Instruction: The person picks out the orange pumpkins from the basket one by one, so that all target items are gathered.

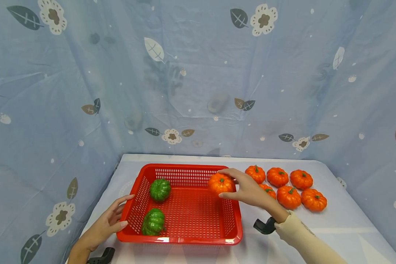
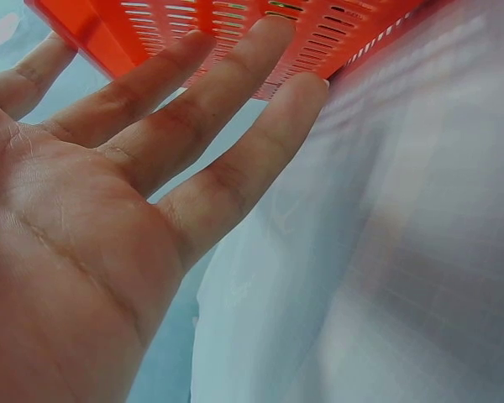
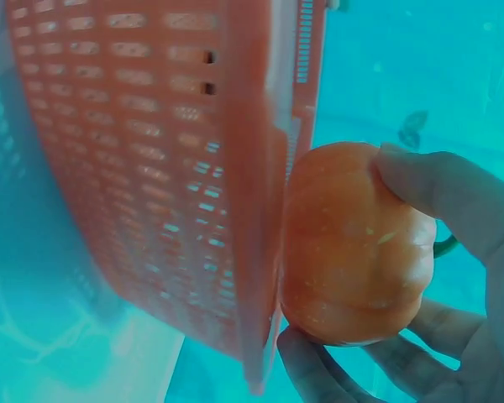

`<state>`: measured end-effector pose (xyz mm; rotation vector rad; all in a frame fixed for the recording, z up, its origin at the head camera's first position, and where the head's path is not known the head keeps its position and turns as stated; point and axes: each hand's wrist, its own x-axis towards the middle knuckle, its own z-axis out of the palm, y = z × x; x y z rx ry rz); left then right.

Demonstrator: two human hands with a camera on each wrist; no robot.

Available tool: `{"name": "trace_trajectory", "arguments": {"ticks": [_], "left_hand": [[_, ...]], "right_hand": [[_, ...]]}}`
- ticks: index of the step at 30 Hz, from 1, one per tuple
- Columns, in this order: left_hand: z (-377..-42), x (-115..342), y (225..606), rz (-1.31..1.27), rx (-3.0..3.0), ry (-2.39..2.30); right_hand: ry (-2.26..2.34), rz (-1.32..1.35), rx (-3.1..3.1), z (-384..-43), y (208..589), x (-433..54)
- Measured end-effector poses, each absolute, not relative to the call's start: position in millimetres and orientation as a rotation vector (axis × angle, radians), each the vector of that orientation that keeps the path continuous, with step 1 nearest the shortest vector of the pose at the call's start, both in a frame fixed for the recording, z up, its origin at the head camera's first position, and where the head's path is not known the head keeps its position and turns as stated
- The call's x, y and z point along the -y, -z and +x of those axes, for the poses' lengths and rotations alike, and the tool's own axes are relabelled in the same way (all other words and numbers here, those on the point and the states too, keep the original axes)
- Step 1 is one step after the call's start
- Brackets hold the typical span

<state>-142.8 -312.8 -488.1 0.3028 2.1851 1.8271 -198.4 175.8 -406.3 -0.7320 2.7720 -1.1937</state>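
My right hand [image 1: 250,189] grips an orange toy pumpkin [image 1: 221,184] with a green stem, over the right end of a red plastic basket [image 1: 179,241]. In the right wrist view, the thumb and fingers wrap around the pumpkin [image 3: 357,243] close beside the basket's rim [image 3: 256,193]. Two green pumpkins [image 1: 160,190] lie inside the basket along its left side. My left hand [image 1: 107,222] is at the basket's left rim, its fingers spread and extended. The left wrist view shows those fingers [image 2: 227,180] against the slotted outer wall [image 2: 311,42].
Several orange pumpkins [image 1: 289,197] sit in two rows on the white-covered table [image 1: 343,220], to the right of the basket. One is partly hidden behind my right hand. A blue patterned curtain [image 1: 198,73] encloses the table's back and sides.
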Motion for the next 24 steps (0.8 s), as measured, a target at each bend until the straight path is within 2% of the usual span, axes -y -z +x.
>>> {"name": "trace_trajectory", "arguments": {"ticks": [24], "left_hand": [[-145,313,489,0.300,-2.172,-1.832]], "right_hand": [[1.277,-0.559,-2.918,-176,415,-229]]}}
